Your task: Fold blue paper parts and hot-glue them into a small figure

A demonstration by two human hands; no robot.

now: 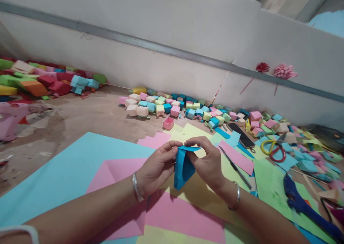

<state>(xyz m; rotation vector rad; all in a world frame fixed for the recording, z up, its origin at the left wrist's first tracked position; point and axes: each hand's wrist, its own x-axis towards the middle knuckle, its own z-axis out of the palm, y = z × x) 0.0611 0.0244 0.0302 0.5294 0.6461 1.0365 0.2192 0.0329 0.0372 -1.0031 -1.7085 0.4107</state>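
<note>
A partly folded piece of blue paper (180, 167) is held up in front of me, over the coloured sheets. My left hand (160, 165) pinches its upper left edge between thumb and fingers. On the other side, my right hand (208, 161) grips its upper right part, with the index finger bent over the top flap. One side of the paper stands as a flat panel and the rest tapers down to a point. Beneath both hands lie pink paper (185, 215) and a large light blue sheet (67, 176).
Many small folded paper boxes (174, 110) line the wall. A pink glue gun (13, 118) lies left, a blue glue gun (303, 201) right. Scissors (276, 151), a phone (242, 135) and a dark pen-like tool (236, 168) lie right of my hands. One open pink box (168, 123) sits ahead.
</note>
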